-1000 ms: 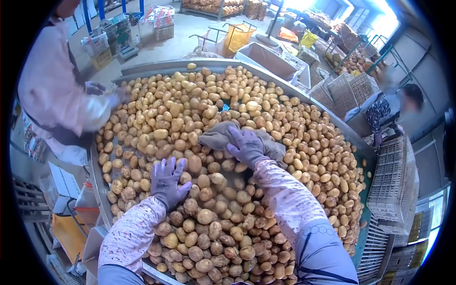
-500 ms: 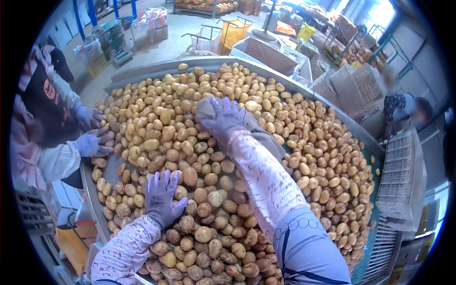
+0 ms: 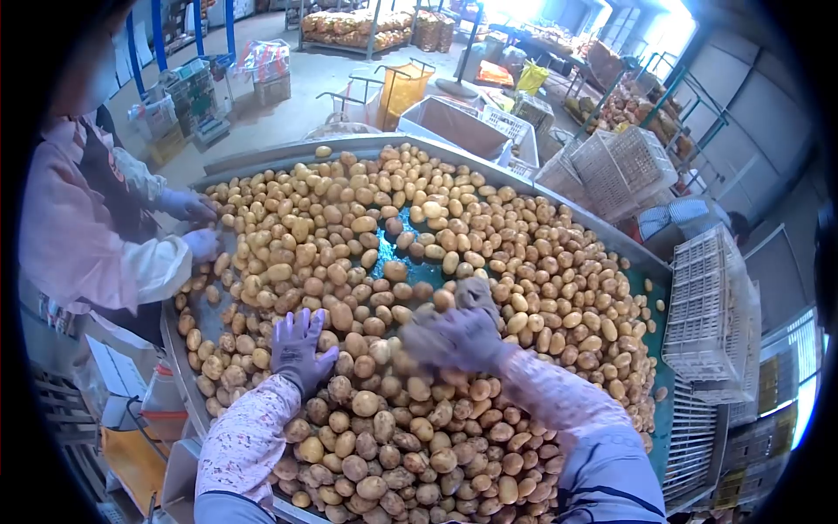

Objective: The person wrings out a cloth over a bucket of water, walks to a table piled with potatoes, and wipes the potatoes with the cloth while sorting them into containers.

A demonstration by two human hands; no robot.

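Note:
Many potatoes cover a metal-rimmed sorting table. My left hand, in a grey-purple glove, rests flat on the potatoes at the left with its fingers spread. At the centre, my gloved right hand is low over the pile, its fingers smeared by motion. A bunched grey cloth is in its grasp, showing above the back of the hand. Just beyond it, a patch of wet blue-green surface shows between the potatoes.
A co-worker at the left edge has gloved hands on the potatoes. Another person is bent over behind a white plastic crate at the right. More crates and an orange mesh sack stand beyond the table.
My right hand has pulled back towards me and slightly right with the grey cloth, baring part of the table surface. My left hand stays on the potatoes.

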